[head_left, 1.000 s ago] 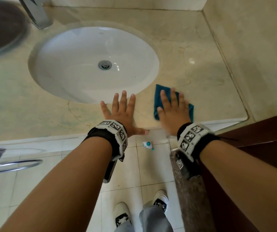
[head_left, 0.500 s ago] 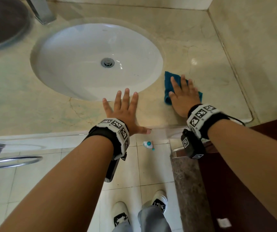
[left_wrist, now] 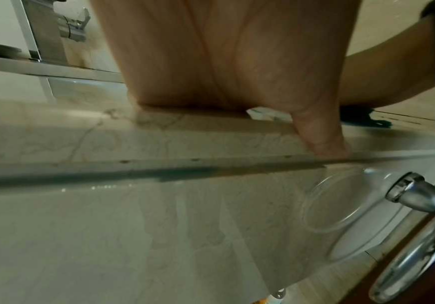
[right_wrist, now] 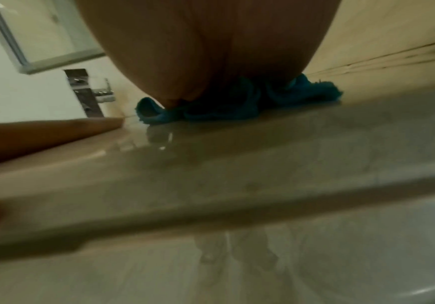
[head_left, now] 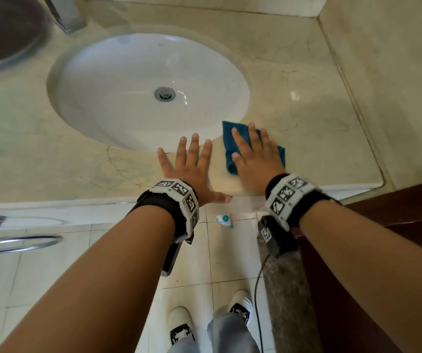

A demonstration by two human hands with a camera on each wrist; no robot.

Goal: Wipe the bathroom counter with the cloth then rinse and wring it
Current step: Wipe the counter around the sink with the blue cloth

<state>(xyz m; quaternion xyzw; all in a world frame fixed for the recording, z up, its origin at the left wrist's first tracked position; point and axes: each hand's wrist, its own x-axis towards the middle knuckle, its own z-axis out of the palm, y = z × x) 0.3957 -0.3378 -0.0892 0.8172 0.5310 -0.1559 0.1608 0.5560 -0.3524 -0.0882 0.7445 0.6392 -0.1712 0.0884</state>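
A: Hands on a counter, seen from above. At centre frame the right hand (head_left: 255, 159) lies flat on a folded teal terry cloth (head_left: 230, 128), fingers straight and slightly spread, pressing it onto the beige marble bathroom counter (head_left: 319, 128).

B: Where exactly is the cloth?

A: Just right of the oval white basin (head_left: 128, 98), near the counter's front edge. Its top left corner touches or slightly overlaps the basin's rim; I can't tell which.

B: Why a flat palm?

A: Likely to spread pressure so the whole cloth drags across the stone while wiping. The right wrist view shows the cloth (right_wrist: 302, 90) bunched under the palm.

B: And the other hand?

A: The left hand (head_left: 192, 169) is just left of it, fingers spread flat on bare marble, thumb at the counter's front edge, holding nothing. It probably braces the person leaning in.

B: Which way does the cloth run?

A: Its long axis slants from upper left to lower right.
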